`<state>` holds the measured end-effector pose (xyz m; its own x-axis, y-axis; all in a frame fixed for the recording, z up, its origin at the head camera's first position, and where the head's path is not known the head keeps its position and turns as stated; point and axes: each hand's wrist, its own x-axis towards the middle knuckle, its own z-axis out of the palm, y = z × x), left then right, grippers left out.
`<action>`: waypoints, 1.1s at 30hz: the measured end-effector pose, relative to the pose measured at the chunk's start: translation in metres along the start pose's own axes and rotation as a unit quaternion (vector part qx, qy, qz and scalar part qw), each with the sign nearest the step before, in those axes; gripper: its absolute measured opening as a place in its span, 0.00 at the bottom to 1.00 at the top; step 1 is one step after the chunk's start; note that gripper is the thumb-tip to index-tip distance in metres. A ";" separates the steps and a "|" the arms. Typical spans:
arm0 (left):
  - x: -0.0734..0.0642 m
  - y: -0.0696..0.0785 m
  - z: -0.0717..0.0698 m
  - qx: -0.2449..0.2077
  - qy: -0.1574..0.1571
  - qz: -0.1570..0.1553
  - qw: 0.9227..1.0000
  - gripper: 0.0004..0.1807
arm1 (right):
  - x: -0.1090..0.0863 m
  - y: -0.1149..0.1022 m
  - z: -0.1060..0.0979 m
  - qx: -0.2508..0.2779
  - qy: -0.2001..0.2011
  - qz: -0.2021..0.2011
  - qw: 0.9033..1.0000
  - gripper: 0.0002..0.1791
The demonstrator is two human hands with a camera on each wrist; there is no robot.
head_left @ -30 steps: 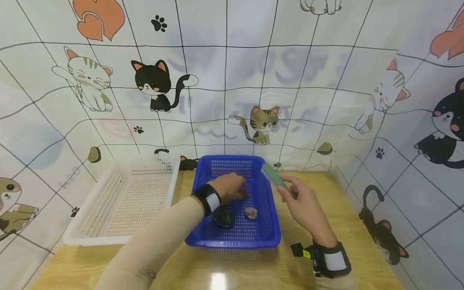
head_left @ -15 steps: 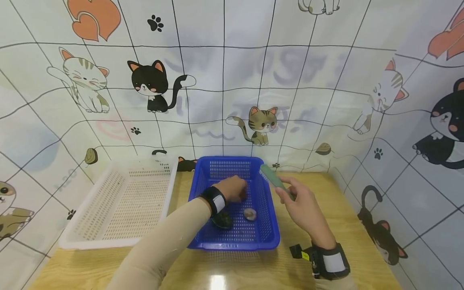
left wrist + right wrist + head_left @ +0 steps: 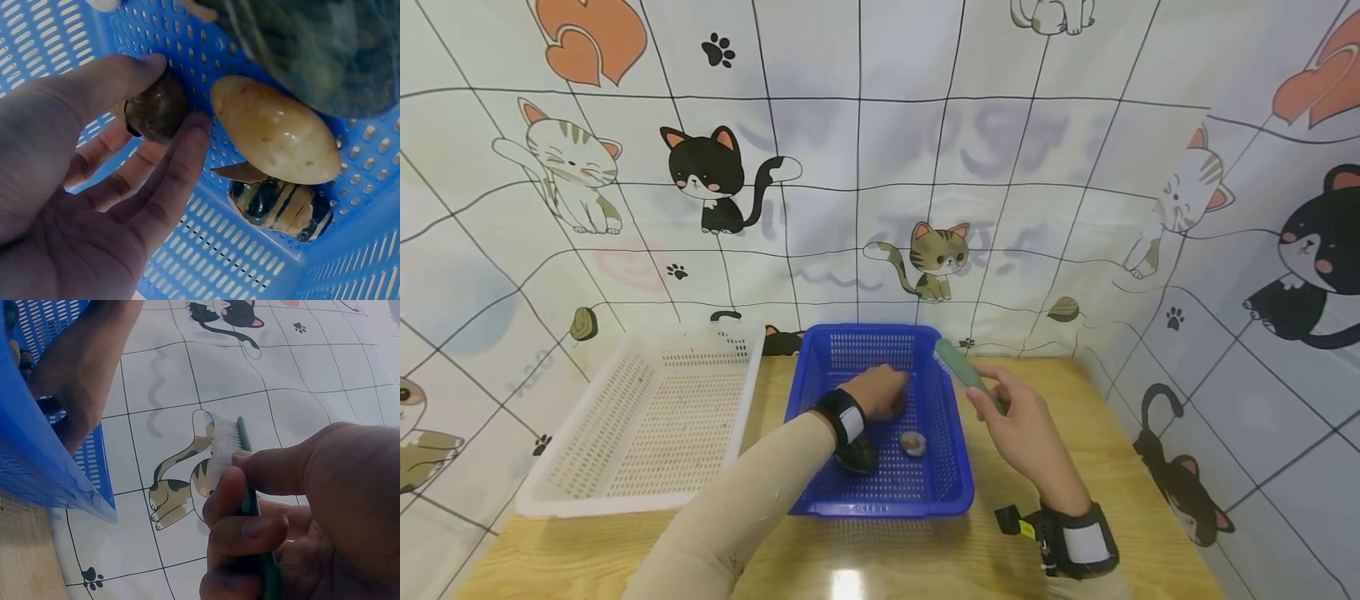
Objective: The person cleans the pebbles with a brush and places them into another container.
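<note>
Inside the blue basket (image 3: 880, 507), my left hand (image 3: 874, 392) pinches a glossy brown rounded piece (image 3: 164, 107) between thumb and fingers, down by the basket floor. In the left wrist view a smooth yellowish stone (image 3: 275, 128), a dark striped stone (image 3: 281, 209) and a big dark green stone (image 3: 319, 56) lie right of it. A thin brown flake (image 3: 240, 172) sits between the first two. My right hand (image 3: 1018, 417) holds a green-handled brush (image 3: 962, 367), fingers curled round the handle, white bristles (image 3: 225, 447) facing left. It hovers beside the basket's right rim.
A white perforated basket (image 3: 546, 492) stands to the left. A small pale shell-like piece (image 3: 913, 443) lies in the blue basket near the green stone. Both baskets rest on a wooden table (image 3: 1037, 542), with a cat-patterned sheet (image 3: 820, 167) behind and at the sides.
My left hand has shifted slightly and now covers the reddish-brown piece that showed beside its fingers one second ago. The right hand keeps holding the brush in nearly the same place.
</note>
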<state>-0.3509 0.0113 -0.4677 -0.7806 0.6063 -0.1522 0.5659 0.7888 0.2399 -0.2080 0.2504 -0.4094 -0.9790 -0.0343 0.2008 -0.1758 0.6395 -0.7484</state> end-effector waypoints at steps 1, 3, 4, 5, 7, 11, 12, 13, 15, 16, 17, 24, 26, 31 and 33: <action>-0.001 0.000 -0.001 -0.001 -0.001 -0.002 1.000 0.18 | 0.000 0.000 0.000 0.000 0.000 -0.001 1.000 0.25; -0.003 0.000 -0.002 -0.003 -0.005 -0.003 1.000 0.20 | 0.000 -0.001 0.001 0.000 0.000 -0.002 1.000 0.25; -0.003 0.000 -0.003 -0.004 -0.006 -0.003 1.000 0.21 | 0.000 -0.001 0.001 0.000 0.000 -0.003 1.000 0.25; -0.004 -0.001 -0.003 -0.005 -0.006 -0.005 1.000 0.21 | 0.000 -0.002 0.001 0.001 0.000 -0.003 1.000 0.25; -0.005 -0.003 -0.005 -0.014 -0.010 -0.008 1.000 0.22 | 0.000 -0.003 0.001 0.002 0.000 -0.004 1.000 0.25; -0.011 -0.007 -0.010 -0.044 -0.009 -0.010 0.999 0.20 | 0.001 -0.004 0.000 0.002 0.000 -0.007 1.000 0.25; -0.013 -0.008 -0.012 -0.059 -0.008 -0.010 0.998 0.19 | 0.001 -0.004 0.000 0.002 0.000 -0.009 1.000 0.25; -0.015 -0.010 -0.014 -0.068 -0.004 -0.009 0.998 0.19 | 0.001 -0.004 0.000 0.000 0.000 -0.010 1.000 0.25; -0.019 -0.013 -0.019 -0.087 0.002 -0.005 0.996 0.17 | 0.001 -0.004 -0.001 -0.002 0.001 -0.012 1.000 0.26; -0.021 -0.015 -0.022 -0.098 0.007 -0.002 0.995 0.17 | 0.001 -0.005 -0.001 -0.002 0.001 -0.013 1.000 0.26; -0.023 -0.016 -0.025 -0.108 0.012 0.002 0.994 0.17 | 0.001 -0.005 -0.001 -0.002 0.002 -0.014 1.000 0.26; -0.038 -0.023 -0.043 -0.154 0.035 0.029 0.987 0.18 | 0.000 -0.006 -0.002 -0.004 0.003 -0.021 1.000 0.26; -0.044 -0.024 -0.048 -0.173 0.044 0.037 0.983 0.19 | 0.000 -0.007 -0.002 -0.004 0.005 -0.022 1.000 0.26; -0.062 -0.023 -0.055 -0.231 0.060 0.056 0.970 0.21 | -0.004 -0.009 -0.001 -0.002 0.006 -0.024 1.000 0.26; -0.069 -0.022 -0.057 -0.248 0.064 0.065 0.964 0.21 | -0.006 -0.011 -0.001 0.001 0.005 -0.023 1.000 0.26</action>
<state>-0.3243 -0.0540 -0.4077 -0.7567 0.6534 0.0225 0.4891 0.5429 0.6826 -0.1999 0.2444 -0.4022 -0.9689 -0.0566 0.2410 -0.2211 0.6362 -0.7392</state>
